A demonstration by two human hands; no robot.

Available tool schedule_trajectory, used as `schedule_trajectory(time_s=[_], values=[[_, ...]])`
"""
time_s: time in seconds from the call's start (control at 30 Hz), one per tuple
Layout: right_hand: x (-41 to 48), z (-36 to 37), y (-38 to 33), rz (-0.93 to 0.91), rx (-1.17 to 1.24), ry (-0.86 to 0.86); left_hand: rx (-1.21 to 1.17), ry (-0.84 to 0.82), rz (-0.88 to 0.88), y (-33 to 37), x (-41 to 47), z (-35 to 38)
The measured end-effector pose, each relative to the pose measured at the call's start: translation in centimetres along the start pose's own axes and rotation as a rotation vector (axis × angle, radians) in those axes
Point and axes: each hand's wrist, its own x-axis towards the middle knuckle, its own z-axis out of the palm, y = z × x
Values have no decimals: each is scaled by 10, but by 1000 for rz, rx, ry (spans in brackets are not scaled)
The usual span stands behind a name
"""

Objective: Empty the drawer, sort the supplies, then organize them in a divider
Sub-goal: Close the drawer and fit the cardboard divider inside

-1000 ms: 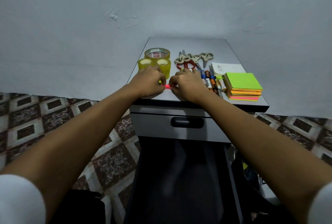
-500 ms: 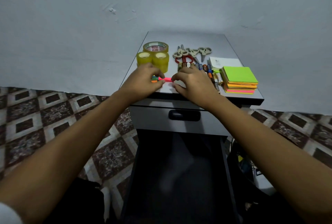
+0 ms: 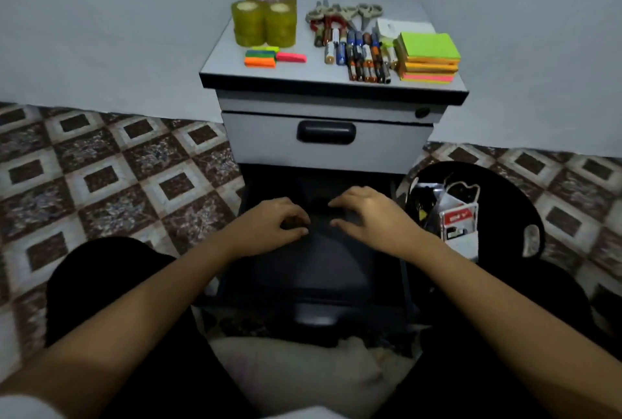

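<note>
Left hand [image 3: 279,220] and right hand [image 3: 368,216] dropped into drawer [image 3: 319,279] (interior dark).

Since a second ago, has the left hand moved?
Yes. The left hand has dropped from the cabinet top, beside the tape rolls, down toward the person, over the open drawer.

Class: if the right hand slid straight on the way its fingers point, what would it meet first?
Probably the left hand: the right hand points leftward at it across a gap above the open drawer, though depth is unclear.
</note>
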Motion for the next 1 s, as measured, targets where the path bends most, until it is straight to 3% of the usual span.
schedule_trajectory(time_s=[0.27, 0.47, 0.83, 1.0], values=[[-55, 58, -3, 47, 46, -459, 139, -473, -66, -16, -32, 58], [-66, 70, 4, 55, 16, -688, 222, -658, -104, -40, -43, 63], [-64, 72, 16, 57, 25, -622, 274, -575, 9, -48, -33, 59], [-48, 68, 29, 140, 44, -494, 252, -504, -22, -53, -13, 45]])
